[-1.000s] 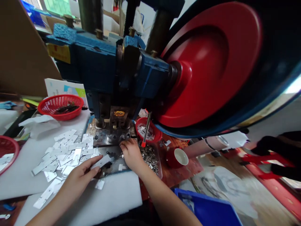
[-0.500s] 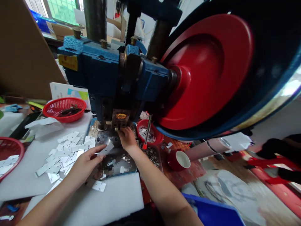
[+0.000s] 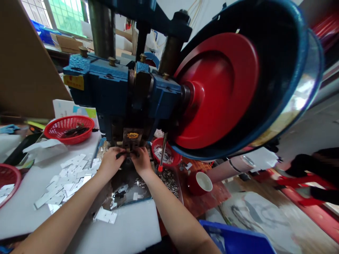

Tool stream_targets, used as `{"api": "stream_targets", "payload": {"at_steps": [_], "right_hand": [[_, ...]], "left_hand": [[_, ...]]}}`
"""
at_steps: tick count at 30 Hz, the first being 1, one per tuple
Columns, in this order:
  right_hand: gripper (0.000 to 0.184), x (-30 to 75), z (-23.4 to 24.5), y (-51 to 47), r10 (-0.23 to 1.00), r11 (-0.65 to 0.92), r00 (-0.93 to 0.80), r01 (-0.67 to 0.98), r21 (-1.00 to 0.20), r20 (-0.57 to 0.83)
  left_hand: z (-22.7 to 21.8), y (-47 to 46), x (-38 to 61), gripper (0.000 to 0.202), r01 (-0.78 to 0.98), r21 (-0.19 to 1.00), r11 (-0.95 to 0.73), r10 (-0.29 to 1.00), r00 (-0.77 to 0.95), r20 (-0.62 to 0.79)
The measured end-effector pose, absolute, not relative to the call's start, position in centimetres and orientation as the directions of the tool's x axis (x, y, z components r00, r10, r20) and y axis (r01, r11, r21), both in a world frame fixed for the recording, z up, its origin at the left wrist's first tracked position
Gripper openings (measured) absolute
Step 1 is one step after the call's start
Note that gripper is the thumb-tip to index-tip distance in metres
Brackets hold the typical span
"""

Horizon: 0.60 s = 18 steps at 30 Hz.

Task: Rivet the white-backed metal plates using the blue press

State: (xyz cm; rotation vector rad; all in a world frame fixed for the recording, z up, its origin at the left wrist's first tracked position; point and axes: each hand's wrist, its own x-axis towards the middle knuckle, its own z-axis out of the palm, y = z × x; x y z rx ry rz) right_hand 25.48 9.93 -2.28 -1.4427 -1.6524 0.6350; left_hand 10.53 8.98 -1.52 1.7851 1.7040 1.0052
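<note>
Blue press [image 3: 111, 91] stands over our left hand [image 3: 111, 163] and right hand [image 3: 142, 162]. Fingers half-curled, we cannot tell what they hold.

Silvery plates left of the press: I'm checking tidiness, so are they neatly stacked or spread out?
Spread out: the silvery plates lie loosely overlapping at different angles on the white sheet.

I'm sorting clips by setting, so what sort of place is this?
Probably a small metalworking workshop. The signs are a blue machine, apparently a press, with a big red-centred wheel; a heap of flat silvery pieces to its left; and many small metallic parts gathered to its right.
</note>
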Motion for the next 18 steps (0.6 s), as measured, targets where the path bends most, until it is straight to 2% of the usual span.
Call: {"api": "stream_targets", "payload": {"at_steps": [2,5,9,12,14,15,18], "right_hand": [[0.025,25.5,-2.4,10.4,0.976,0.172,0.014,0.552,-0.816,0.216],[0.027,25.3,-2.4,10.8,0.985,0.137,0.009,0.547,-0.826,0.170],[0.026,25.4,-1.8,10.6,0.987,0.133,0.000,0.540,-0.831,0.158],[0.014,26.7,-0.7,8.6,0.982,0.161,-0.007,0.544,-0.823,0.188],[0.012,28.4,0.0,6.2,0.967,0.252,-0.113,0.576,-0.778,0.229],[0.014,29.3,0.2,4.8,0.951,0.309,-0.219,0.596,-0.741,0.220],[0.017,31.6,0.1,0.5,0.899,0.391,-0.430,0.702,-0.596,0.084]], "left_hand": [[-2.0,9.7,10.6,0.035,0.616,0.780,-0.108,0.989,-0.011,0.145],[-2.2,10.4,10.9,0.037,0.597,0.796,-0.099,0.995,0.035,0.098],[-1.4,10.6,10.7,0.034,0.598,0.793,-0.118,0.993,0.081,0.086],[-0.6,9.6,9.8,0.036,0.610,0.781,-0.133,0.991,0.067,0.116],[-0.2,8.1,9.0,0.038,0.626,0.766,-0.147,0.988,0.054,0.145],[0.0,7.2,8.6,0.037,0.636,0.754,-0.162,0.985,0.062,0.160],[0.1,3.9,8.2,0.028,0.682,0.686,-0.252,0.967,0.195,0.161]]}}
